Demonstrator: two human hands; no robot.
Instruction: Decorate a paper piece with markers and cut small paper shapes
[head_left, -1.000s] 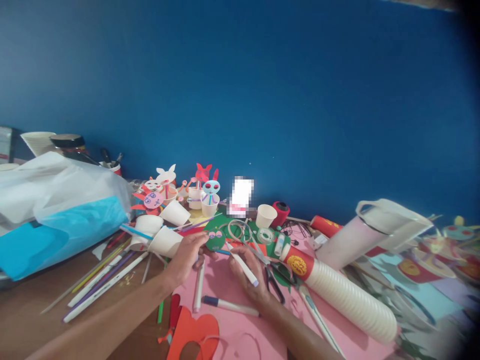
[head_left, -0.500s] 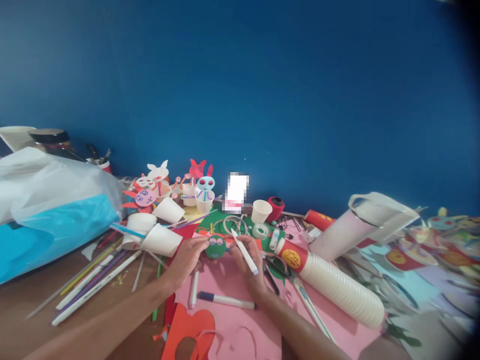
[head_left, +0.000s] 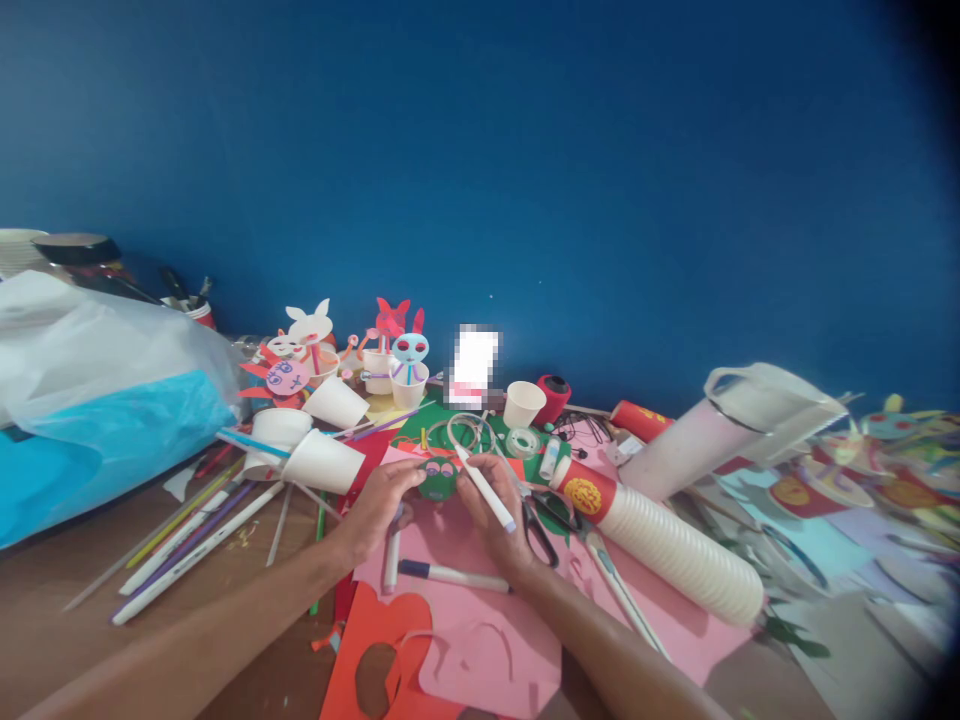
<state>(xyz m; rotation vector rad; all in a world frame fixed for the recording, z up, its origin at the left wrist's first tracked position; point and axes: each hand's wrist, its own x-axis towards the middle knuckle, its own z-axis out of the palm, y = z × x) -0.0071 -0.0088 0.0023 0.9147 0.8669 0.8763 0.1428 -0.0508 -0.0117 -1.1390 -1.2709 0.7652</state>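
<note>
Between my hands is a round green paper face (head_left: pixel 437 482) with pink eyes, raised over the pink paper (head_left: pixel 480 640). My left hand (head_left: pixel 384 497) pinches its left edge. A white marker (head_left: pixel 487 490) rests in my right hand (head_left: pixel 491 515), its tip pointing up and to the left; the fingers of this hand also come to the face's right edge, though I cannot tell whether they grip it. Below them a marker with a dark blue cap (head_left: pixel 454 575) lies on the pink paper, beside another white marker (head_left: pixel 391 560). Black-handled scissors (head_left: pixel 540 532) lie right of my right hand.
Paper cups (head_left: pixel 324 462) lie tipped at left, near paper-faced cup figures (head_left: pixel 410 360). A long sleeve of cups (head_left: pixel 675 560) and a tall white tumbler (head_left: pixel 682 445) occupy the right. Pens (head_left: pixel 180 560) and a plastic bag (head_left: pixel 112 350) are at left. Orange cut paper (head_left: pixel 375 620) lies in front.
The whole scene sits slightly higher in view as the camera tilts. Both hands remain at the green face, and the marker stays in my right hand. More of the scissors' handles shows.
</note>
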